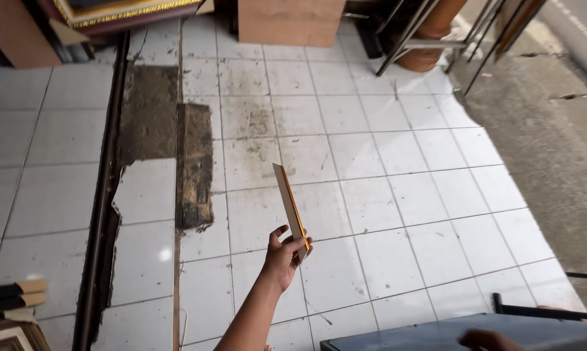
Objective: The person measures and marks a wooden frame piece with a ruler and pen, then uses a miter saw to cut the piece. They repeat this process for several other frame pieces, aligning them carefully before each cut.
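**Head view: left hand holds a thin wooden strip over the tiled floor**

Head camera looks down. Wooden strip [289, 201]: flat, pale, with an orange edge, tilted up and away from the hand, held in the air over the white tiled floor [397, 195]. Only its lower end is gripped.

Left hand [285, 255]: fingers wrapped narrow around the strip's lower end, thumb on the near side, forearm coming up from the bottom edge of the frame.

Right hand [485, 339]: only a blurred sliver shows at the bottom edge, well right of the strip. Cannot tell whether its fingers are open or closed, or whether it holds anything. It sits over a dark blue-grey tabletop [436, 333].

Left of the strip: a dark broken patch [194, 166] where tiles are missing, and beyond it a dark metal floor rail [105, 195] running front to back.

Beyond the strip, at the far end: a brown board panel [290, 21], a terracotta pot [430, 39] among black metal frame legs, and a gilded picture frame [121, 10] to the far left.

Right of the strip: bare grey concrete ground [553, 149] borders the tiles.
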